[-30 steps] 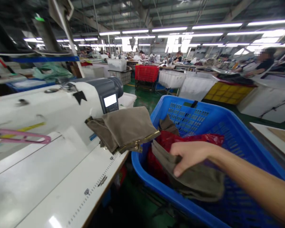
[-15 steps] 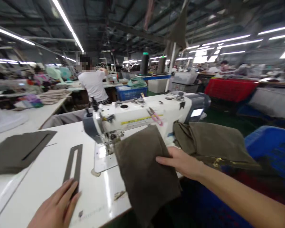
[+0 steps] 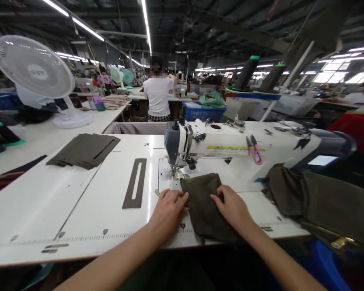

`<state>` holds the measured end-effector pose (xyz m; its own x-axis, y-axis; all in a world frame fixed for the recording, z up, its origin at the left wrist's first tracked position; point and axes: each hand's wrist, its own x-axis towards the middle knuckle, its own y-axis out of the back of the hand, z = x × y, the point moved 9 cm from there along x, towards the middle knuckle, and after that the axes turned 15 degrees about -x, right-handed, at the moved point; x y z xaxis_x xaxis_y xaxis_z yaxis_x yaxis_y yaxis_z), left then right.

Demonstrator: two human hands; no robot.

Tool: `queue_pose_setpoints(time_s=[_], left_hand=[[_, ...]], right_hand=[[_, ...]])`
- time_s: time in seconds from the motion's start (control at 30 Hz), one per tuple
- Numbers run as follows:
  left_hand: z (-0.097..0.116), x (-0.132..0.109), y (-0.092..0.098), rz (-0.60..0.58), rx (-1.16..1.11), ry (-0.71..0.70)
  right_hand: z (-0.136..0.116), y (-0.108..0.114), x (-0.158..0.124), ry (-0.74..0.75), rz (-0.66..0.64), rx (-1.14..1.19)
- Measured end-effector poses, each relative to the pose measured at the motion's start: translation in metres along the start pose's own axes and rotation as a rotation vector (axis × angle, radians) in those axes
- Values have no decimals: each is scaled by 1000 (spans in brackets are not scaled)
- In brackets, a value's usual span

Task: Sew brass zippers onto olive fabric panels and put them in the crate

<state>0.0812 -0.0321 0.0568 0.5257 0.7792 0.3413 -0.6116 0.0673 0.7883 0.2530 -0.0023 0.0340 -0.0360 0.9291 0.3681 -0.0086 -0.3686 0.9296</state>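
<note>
A folded olive fabric piece [image 3: 204, 204] lies on the white sewing table [image 3: 79, 202], just in front of the needle of the white sewing machine [image 3: 230, 149]. My left hand [image 3: 169, 210] rests flat at the fabric's left edge, fingers stretched out. My right hand [image 3: 232, 207] lies flat on top of the fabric, fingers spread towards the needle. Pink thread snips [image 3: 255, 150] sit on the machine arm.
A stack of olive cut pieces [image 3: 85, 150] lies at the table's back left, a dark slotted template [image 3: 135, 182] beside the needle plate. More olive fabric [image 3: 321, 204] is heaped at the right over a blue basket. A white fan [image 3: 36, 74] stands left; a person in white [image 3: 157, 97] works ahead.
The view swung from the blue basket to the sewing machine. My right hand brought an olive piece from the basket onto the table; both hands now lie on it at the needle.
</note>
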Motion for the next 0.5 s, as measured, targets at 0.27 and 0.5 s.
queue_pose_setpoints(time_s=[0.27, 0.5], left_hand=[[15, 18, -12, -43, -73, -38], [12, 4, -8, -92, 5, -62]], right_hand=[[0, 4, -10, -104, 100, 166], [6, 5, -5, -119, 6, 357]])
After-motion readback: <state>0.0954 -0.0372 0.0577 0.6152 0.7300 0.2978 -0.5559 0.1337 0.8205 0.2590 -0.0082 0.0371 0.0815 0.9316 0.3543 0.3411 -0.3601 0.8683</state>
